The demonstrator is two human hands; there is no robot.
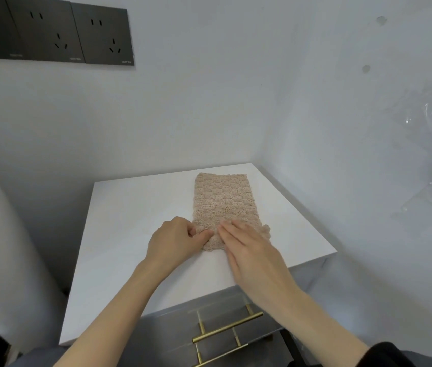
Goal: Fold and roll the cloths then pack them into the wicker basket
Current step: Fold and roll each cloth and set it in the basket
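Note:
A beige textured cloth (224, 200) lies folded into a long strip on the white tabletop (130, 221), running away from me. Its near end is curled up into the start of a roll. My left hand (176, 241) pinches that near end with thumb and fingers at the left side. My right hand (249, 250) lies flat with fingers together, pressing on the rolled end from the right. No wicker basket is in view.
The table is a small cabinet with grey drawers and brass bar handles (226, 329) below its front edge. A white wall with dark power sockets (74, 33) stands behind. Clear plastic (431, 123) hangs at the right.

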